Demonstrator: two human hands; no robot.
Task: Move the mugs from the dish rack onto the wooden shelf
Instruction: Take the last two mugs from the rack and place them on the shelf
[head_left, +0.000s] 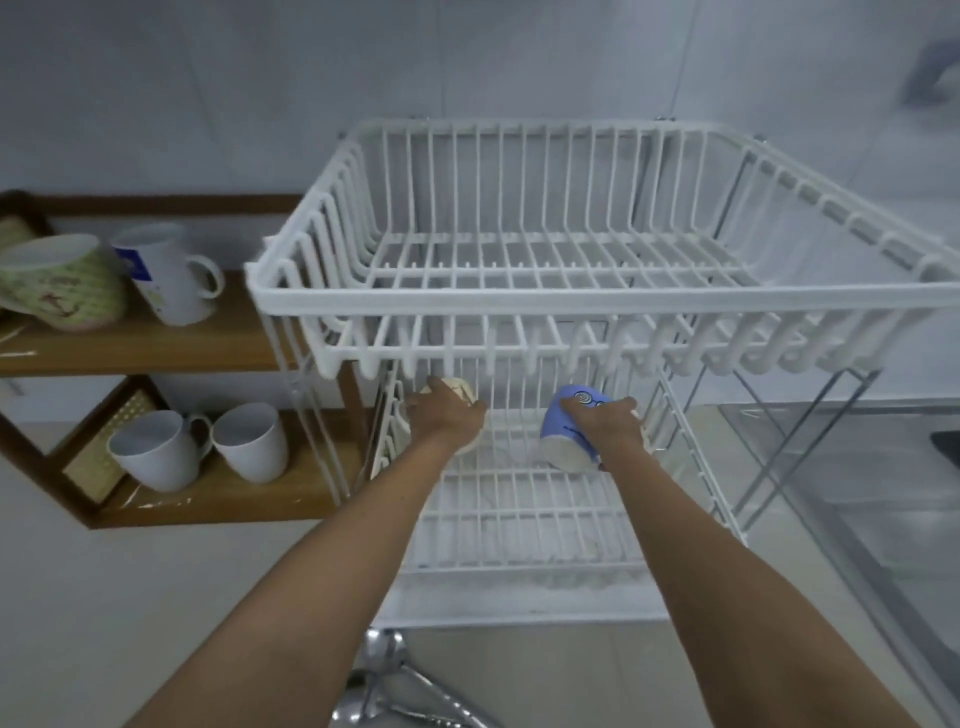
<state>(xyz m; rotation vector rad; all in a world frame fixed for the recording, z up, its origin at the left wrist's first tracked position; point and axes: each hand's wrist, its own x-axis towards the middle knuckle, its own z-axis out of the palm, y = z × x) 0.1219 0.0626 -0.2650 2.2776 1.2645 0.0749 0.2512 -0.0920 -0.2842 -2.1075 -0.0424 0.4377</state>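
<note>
While our left hand (448, 420) grips the cream mug (457, 391) and our right hand (608, 423) grips the blue mug (566, 434), the dish rack (592, 301) hangs low. We could bump its wires and drop one.

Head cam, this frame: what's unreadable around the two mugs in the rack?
- Cream mug: mostly hidden by the left hand and the upper rack's front rim.
- Blue mug: handle hidden behind the right hand.
- Both hands' fingers: grip closure unclear.

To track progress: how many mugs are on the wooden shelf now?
4. Green patterned mug and white mug with blue label on the upper board; two plain white mugs on the lower. Others may be hidden.
</note>
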